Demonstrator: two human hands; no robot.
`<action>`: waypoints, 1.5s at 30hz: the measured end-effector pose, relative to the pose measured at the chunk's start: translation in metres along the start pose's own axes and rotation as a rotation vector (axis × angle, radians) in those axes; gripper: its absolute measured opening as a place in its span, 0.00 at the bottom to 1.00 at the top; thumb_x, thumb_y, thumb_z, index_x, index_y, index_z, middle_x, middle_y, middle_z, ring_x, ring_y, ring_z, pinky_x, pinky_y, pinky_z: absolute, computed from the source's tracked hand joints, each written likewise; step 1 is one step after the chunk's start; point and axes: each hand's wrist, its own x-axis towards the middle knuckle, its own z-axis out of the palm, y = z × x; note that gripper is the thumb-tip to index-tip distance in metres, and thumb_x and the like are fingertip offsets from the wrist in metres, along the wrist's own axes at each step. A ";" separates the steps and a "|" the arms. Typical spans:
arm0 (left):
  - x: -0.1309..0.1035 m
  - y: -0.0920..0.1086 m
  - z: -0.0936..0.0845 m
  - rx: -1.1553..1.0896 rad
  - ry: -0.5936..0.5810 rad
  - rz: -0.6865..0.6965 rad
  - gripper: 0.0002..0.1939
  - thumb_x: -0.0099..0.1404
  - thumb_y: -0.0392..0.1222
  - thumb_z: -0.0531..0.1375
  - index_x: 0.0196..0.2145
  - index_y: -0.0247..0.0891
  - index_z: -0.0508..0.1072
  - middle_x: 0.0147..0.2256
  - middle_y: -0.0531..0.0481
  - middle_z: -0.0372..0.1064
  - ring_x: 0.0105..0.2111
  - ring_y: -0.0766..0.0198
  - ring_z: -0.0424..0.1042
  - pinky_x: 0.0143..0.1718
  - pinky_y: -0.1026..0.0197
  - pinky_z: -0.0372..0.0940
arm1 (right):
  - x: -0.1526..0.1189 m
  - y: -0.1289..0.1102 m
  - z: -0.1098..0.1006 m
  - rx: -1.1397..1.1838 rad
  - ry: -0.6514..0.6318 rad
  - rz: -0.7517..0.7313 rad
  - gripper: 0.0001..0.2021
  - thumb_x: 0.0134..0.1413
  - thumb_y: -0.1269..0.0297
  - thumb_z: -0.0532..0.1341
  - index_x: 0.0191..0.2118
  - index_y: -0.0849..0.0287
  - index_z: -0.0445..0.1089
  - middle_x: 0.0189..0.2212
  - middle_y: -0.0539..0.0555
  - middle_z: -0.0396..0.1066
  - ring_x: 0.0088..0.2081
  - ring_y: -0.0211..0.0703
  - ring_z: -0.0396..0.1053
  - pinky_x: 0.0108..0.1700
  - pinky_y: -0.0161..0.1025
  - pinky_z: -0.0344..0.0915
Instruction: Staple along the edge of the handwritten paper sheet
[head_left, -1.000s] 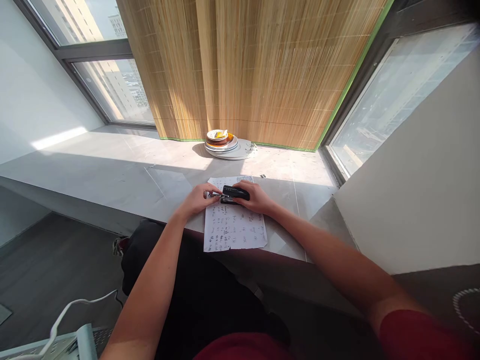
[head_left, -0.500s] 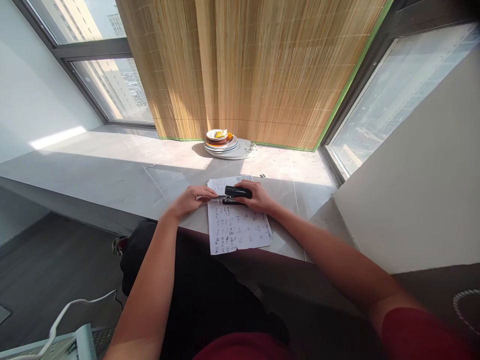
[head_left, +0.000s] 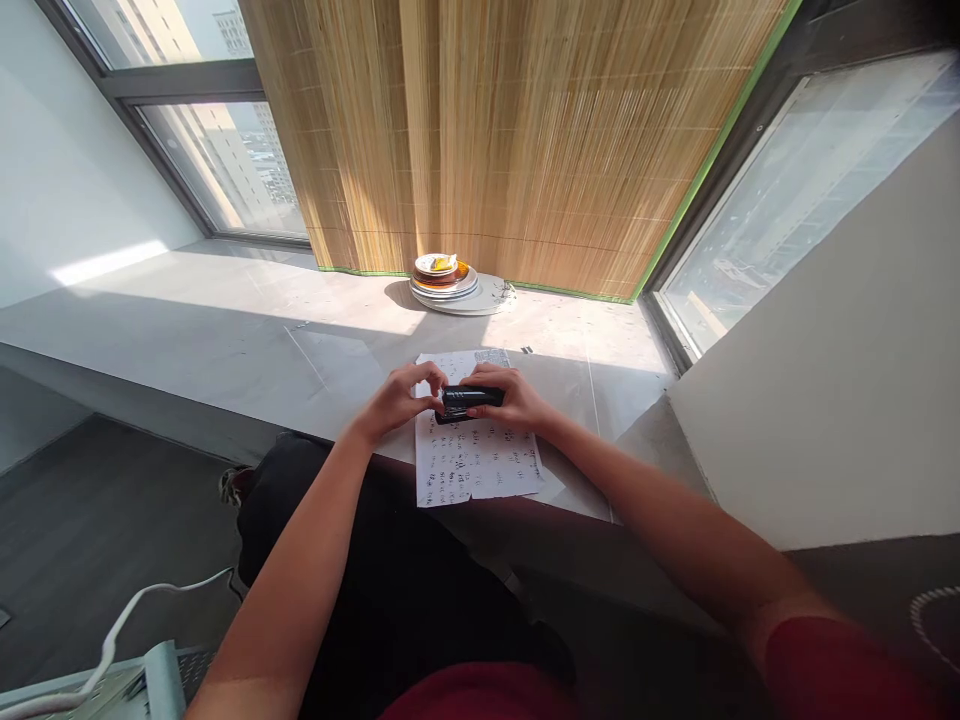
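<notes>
A black stapler [head_left: 471, 396] lies sideways over a sheet of handwritten paper [head_left: 480, 468]. My right hand [head_left: 519, 398] is wrapped round its right end. At the stapler's left end is my left hand [head_left: 401, 402], thumb and forefinger curled against that end. The metal staple tray is not seen sticking out now. Both hands are just above the paper's upper half, and the sheet's lower edge reaches the ledge's front edge.
Behind the paper are small dark bits [head_left: 526, 350] on the pale ledge [head_left: 337, 345]. Stacked plates [head_left: 444, 288] and a large white plate [head_left: 491, 297] stand by the bamboo blind [head_left: 510, 150]. A wall [head_left: 825, 380] borders the right side.
My left hand has moved right, and the metal tray that stuck out of the stapler's left end has gone in. My right hand keeps its hold; the stapler has shifted slightly.
</notes>
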 end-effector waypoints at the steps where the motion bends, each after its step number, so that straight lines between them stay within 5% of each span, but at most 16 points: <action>1: 0.000 -0.001 0.001 0.012 -0.015 0.006 0.07 0.65 0.45 0.69 0.37 0.42 0.76 0.35 0.50 0.74 0.39 0.53 0.72 0.49 0.52 0.64 | -0.001 0.000 0.001 -0.013 -0.020 -0.007 0.18 0.63 0.47 0.68 0.51 0.52 0.79 0.41 0.55 0.77 0.43 0.50 0.73 0.48 0.47 0.69; 6: 0.003 -0.005 -0.001 -0.001 0.026 0.013 0.06 0.65 0.43 0.67 0.36 0.42 0.73 0.36 0.51 0.74 0.38 0.54 0.71 0.46 0.54 0.64 | 0.000 0.002 0.009 -0.070 0.040 0.057 0.17 0.64 0.52 0.69 0.55 0.52 0.77 0.43 0.55 0.75 0.44 0.49 0.73 0.49 0.47 0.70; 11: 0.006 -0.019 -0.009 0.091 0.201 -0.047 0.08 0.67 0.47 0.66 0.39 0.42 0.73 0.39 0.51 0.75 0.36 0.57 0.73 0.41 0.56 0.62 | -0.001 0.002 0.015 -0.163 0.043 0.163 0.17 0.63 0.59 0.69 0.55 0.53 0.75 0.45 0.56 0.76 0.46 0.51 0.74 0.52 0.49 0.70; 19: 0.003 -0.036 -0.012 0.127 0.202 -0.043 0.07 0.70 0.46 0.60 0.39 0.41 0.73 0.41 0.47 0.74 0.35 0.57 0.73 0.42 0.55 0.66 | -0.055 -0.025 -0.004 -0.225 0.088 0.343 0.18 0.62 0.56 0.69 0.55 0.51 0.74 0.49 0.56 0.76 0.50 0.54 0.74 0.54 0.52 0.70; 25: 0.003 -0.032 -0.015 0.118 0.286 -0.051 0.08 0.72 0.45 0.57 0.39 0.40 0.73 0.41 0.48 0.74 0.34 0.58 0.73 0.37 0.57 0.65 | -0.067 -0.001 -0.041 -0.332 0.476 0.467 0.21 0.73 0.47 0.51 0.40 0.55 0.73 0.38 0.56 0.74 0.40 0.51 0.72 0.44 0.49 0.72; 27: 0.002 -0.033 -0.017 0.111 0.357 -0.084 0.07 0.71 0.44 0.58 0.38 0.40 0.73 0.41 0.48 0.74 0.34 0.59 0.72 0.34 0.58 0.63 | -0.054 0.018 -0.048 -0.542 0.359 0.435 0.17 0.69 0.49 0.55 0.46 0.56 0.74 0.50 0.62 0.74 0.53 0.58 0.72 0.55 0.56 0.71; 29: 0.002 -0.033 -0.021 0.100 0.426 -0.106 0.07 0.71 0.44 0.58 0.37 0.40 0.73 0.39 0.48 0.75 0.34 0.58 0.73 0.34 0.59 0.63 | -0.035 0.036 -0.046 -0.722 0.140 0.509 0.22 0.69 0.52 0.55 0.60 0.60 0.71 0.67 0.68 0.64 0.69 0.64 0.60 0.68 0.61 0.61; 33: 0.002 -0.032 -0.026 0.065 0.562 -0.167 0.06 0.70 0.42 0.59 0.37 0.40 0.74 0.39 0.48 0.76 0.38 0.57 0.75 0.34 0.59 0.63 | 0.008 0.060 -0.018 -0.845 -0.169 0.674 0.32 0.73 0.53 0.49 0.73 0.68 0.55 0.76 0.72 0.50 0.77 0.65 0.45 0.74 0.63 0.49; 37: 0.003 -0.028 -0.029 -0.011 0.753 -0.238 0.05 0.70 0.41 0.60 0.36 0.39 0.73 0.37 0.48 0.76 0.37 0.56 0.74 0.33 0.60 0.64 | 0.065 0.075 0.026 -0.830 -0.271 0.588 0.32 0.76 0.53 0.46 0.76 0.68 0.50 0.78 0.69 0.43 0.78 0.61 0.41 0.76 0.58 0.44; 42: -0.003 -0.032 -0.038 0.106 1.227 -0.363 0.05 0.67 0.33 0.58 0.33 0.40 0.69 0.34 0.50 0.71 0.37 0.56 0.71 0.41 0.58 0.64 | 0.149 0.083 0.089 -0.780 -0.332 0.490 0.30 0.77 0.55 0.46 0.76 0.65 0.51 0.78 0.67 0.43 0.79 0.57 0.41 0.76 0.59 0.43; 45: -0.007 -0.039 -0.045 0.066 1.384 -0.441 0.07 0.65 0.30 0.56 0.32 0.40 0.67 0.32 0.51 0.68 0.36 0.57 0.68 0.40 0.58 0.62 | 0.180 0.084 0.116 -0.739 -0.355 0.422 0.30 0.77 0.58 0.46 0.76 0.65 0.51 0.79 0.64 0.43 0.79 0.54 0.40 0.77 0.56 0.42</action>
